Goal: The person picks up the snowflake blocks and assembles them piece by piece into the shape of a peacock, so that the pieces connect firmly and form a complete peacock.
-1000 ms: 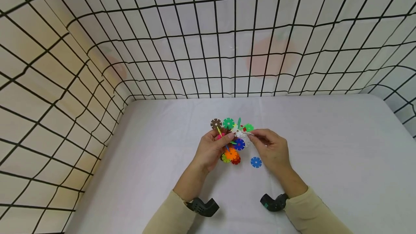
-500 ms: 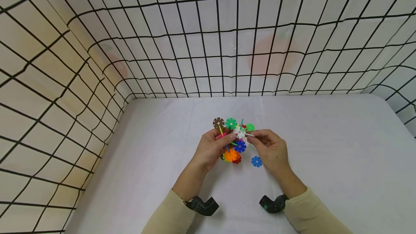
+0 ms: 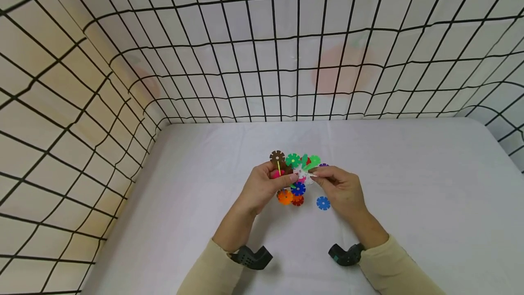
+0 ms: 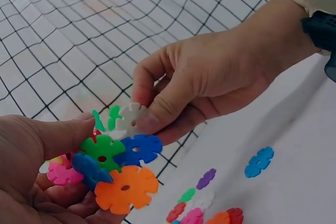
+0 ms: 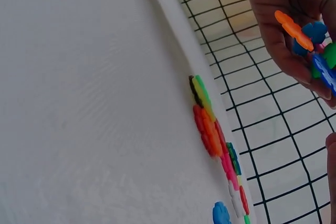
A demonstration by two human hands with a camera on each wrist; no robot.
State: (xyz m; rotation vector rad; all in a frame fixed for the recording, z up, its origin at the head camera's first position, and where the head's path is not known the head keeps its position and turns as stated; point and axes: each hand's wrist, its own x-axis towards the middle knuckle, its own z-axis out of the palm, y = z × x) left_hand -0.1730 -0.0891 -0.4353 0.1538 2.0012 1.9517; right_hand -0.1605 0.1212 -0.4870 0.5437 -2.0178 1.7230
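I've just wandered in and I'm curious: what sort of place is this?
Possibly a small booth for tabletop handwork, though I can't be sure: there's a white-covered table, a black grid along its back and sides, and colourful discs, some lying on the tabletop.

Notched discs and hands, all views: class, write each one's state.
Left hand: holds the disc cluster.
Right hand: pinches the white disc.
Disc cluster: joined, raised off the table.
White disc: pinched; whether slotted in, unclear.
Light blue disc: lying apart on the table.
Other loose discs: bunched on the table, some overlapping.
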